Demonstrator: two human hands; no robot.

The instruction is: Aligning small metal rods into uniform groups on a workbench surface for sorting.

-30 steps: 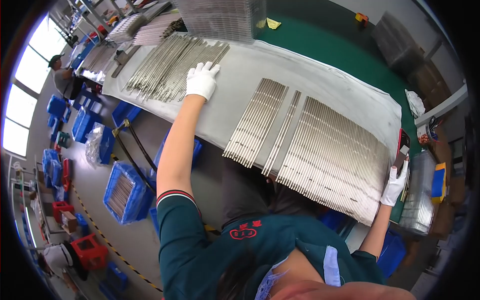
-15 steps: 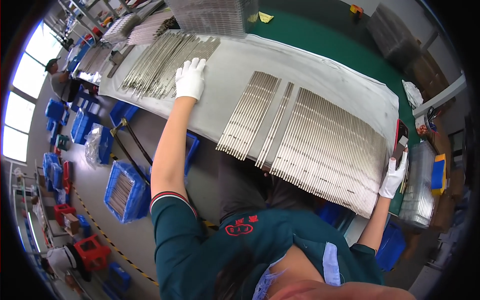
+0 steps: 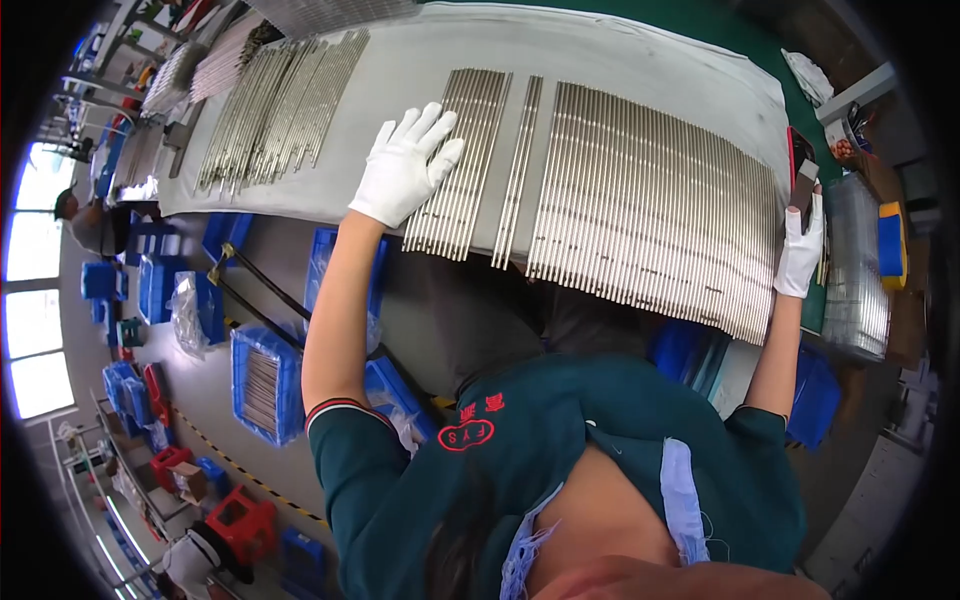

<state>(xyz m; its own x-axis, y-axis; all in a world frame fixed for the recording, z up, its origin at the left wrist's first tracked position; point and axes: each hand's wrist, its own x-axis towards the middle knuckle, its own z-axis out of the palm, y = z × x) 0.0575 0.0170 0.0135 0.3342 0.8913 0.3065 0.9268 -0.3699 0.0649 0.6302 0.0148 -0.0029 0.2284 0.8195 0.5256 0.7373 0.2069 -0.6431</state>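
Thin silvery metal rods lie in rows on a white cloth. My left hand, in a white glove, is open with fingers apart at the left edge of the small rod group. Its fingertips overlap the outermost rods. A narrow strip of rods lies beside that group, and a wide sheet of rods is farther right. Past its right edge, my gloved right hand is closed on a grey flat block, with bare fingertips showing. A red-edged black phone lies just beyond the block.
A looser rod pile lies at the left of the white cloth. Clear plastic trays and a blue-and-yellow tape roll stand at right. Blue crates and a long-handled tool are on the floor at left.
My left hand has moved right, from the loose rod pile to the small rod group. The whole view has shifted. My right hand stays by the phone with the grey block.
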